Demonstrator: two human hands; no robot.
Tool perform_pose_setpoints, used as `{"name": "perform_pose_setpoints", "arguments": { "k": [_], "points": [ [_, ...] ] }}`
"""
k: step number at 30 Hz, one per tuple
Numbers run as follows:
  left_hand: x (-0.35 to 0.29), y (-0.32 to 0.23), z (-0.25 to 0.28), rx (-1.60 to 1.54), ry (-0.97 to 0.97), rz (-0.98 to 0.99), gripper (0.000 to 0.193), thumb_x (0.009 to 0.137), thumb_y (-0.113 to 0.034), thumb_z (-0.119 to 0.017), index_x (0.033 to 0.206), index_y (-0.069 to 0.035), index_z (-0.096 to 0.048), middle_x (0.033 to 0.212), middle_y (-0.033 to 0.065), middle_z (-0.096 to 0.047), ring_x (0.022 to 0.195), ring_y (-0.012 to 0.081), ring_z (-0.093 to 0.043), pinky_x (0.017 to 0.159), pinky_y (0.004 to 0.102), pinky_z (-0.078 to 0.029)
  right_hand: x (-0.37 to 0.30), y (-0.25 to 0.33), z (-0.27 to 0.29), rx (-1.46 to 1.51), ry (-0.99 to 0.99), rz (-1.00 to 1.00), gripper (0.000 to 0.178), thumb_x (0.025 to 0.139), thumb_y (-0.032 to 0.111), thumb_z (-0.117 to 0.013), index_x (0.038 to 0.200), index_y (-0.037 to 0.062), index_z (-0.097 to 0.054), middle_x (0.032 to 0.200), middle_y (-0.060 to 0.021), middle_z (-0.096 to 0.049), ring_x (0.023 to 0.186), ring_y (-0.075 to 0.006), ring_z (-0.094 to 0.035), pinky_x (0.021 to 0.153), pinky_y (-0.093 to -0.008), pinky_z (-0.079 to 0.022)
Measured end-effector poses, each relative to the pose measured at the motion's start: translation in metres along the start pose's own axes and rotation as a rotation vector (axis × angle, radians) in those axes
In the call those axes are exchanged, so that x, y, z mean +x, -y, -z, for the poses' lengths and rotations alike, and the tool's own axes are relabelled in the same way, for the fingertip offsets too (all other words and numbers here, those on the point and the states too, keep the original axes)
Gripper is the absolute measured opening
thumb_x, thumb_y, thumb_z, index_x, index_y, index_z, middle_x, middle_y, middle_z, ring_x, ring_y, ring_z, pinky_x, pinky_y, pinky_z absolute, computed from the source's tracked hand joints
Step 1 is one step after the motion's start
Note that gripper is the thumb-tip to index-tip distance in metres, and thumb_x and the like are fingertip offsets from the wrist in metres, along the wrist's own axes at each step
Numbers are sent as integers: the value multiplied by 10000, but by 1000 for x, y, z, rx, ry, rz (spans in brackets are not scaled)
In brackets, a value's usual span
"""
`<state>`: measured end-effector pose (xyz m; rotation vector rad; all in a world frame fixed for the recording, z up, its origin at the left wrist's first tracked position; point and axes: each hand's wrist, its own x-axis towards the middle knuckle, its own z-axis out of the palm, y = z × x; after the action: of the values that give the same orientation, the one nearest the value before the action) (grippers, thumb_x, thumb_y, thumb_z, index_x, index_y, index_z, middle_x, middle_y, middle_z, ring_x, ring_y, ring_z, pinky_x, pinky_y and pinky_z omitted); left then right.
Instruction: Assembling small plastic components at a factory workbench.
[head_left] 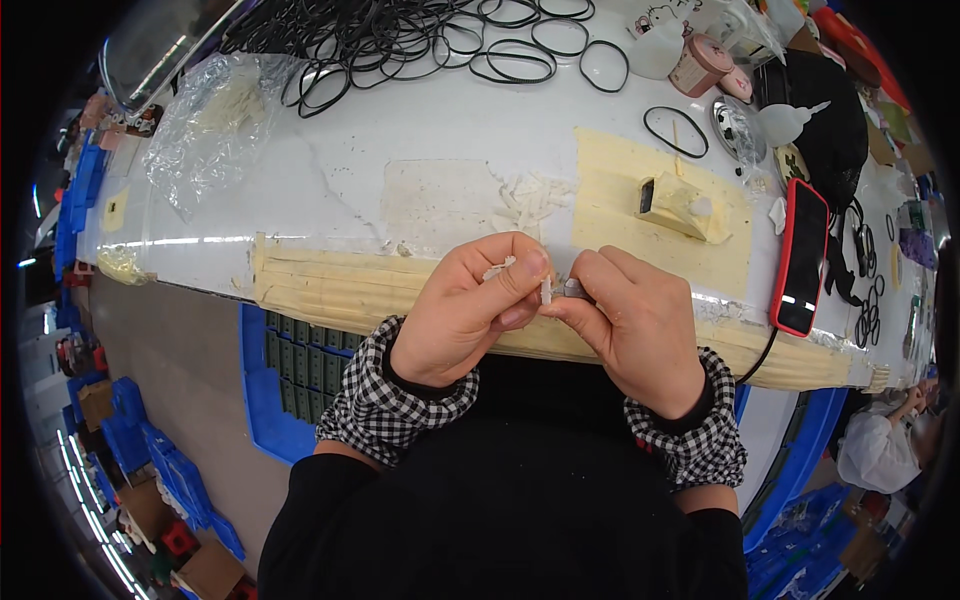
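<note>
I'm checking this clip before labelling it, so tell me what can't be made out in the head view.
- Small white part: mostly covered by the fingertips of the left hand and right hand; too small to tell its shape.
- Grey piece: mostly hidden under the right fingers.
- Blue crate: partly hidden by the table edge and sleeves.

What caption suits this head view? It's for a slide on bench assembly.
Left hand and right hand pinch small white plastic parts together over a taped white table.
</note>
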<state>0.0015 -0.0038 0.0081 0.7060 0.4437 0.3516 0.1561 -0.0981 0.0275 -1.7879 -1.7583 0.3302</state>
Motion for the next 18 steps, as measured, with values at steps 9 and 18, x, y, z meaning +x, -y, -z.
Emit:
{"name": "perform_pose_setpoints", "arguments": {
  "k": [9,18],
  "points": [
    [-3,-2,-1,47,-38,3,163,944,-191,-539,882,-42,-564,719,-23,-513,603,34,-367,554,168,-303,0,2,3,-47,36,17,310,795,390,-638,780,103,-525,635,-45,-480,543,-244,-532,473,-339,-414],
    [-4,-3,-2,122,-72,-9,163,936,-193,-555,872,-44,-572,692,-39,-501,590,26,-357,539,171,-295,0,2,3,-59,33,19,330,799,410,-627,776,102,-509,639,-47,-472,545,-242,-537,470,-337,-412]
  ]
}}
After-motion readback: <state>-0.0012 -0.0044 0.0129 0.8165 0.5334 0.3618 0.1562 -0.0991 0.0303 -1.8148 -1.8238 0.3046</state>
